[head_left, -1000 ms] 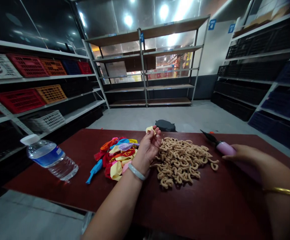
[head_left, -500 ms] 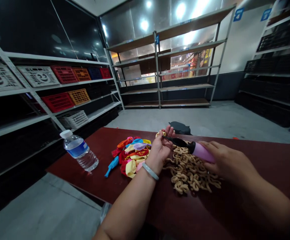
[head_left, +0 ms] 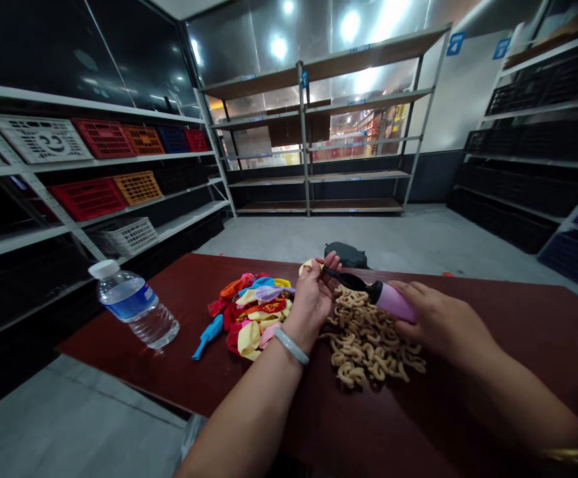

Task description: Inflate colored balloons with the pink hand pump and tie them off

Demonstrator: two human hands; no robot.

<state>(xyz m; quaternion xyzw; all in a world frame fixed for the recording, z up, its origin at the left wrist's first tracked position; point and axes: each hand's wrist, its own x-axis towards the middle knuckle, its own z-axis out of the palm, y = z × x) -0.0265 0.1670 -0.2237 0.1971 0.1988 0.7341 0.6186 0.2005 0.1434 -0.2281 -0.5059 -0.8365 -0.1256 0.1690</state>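
Observation:
My left hand (head_left: 317, 289), with a pale bangle at the wrist, pinches a small cream balloon (head_left: 309, 265) at its fingertips. The black tip of a tool with a pink-purple handle (head_left: 395, 303) reaches to that balloon. My right hand (head_left: 431, 318) is wrapped round the handle. Left of my left hand lies a heap of coloured balloons (head_left: 252, 309), red, blue, yellow and lilac. Under the tool and between my hands is a pile of tan, curled, worm-like pieces (head_left: 369, 342).
A clear water bottle (head_left: 134, 305) with a white cap stands on the dark red table (head_left: 154, 372) at the left. Beyond the far edge is a dark bag (head_left: 346, 255). Shelves with crates (head_left: 102, 138) line the left; metal racks (head_left: 353, 178) stand behind.
The view has turned slightly right, so most things sit further left. More of the cream balloon shows at my left fingertips. Both hands keep their holds.

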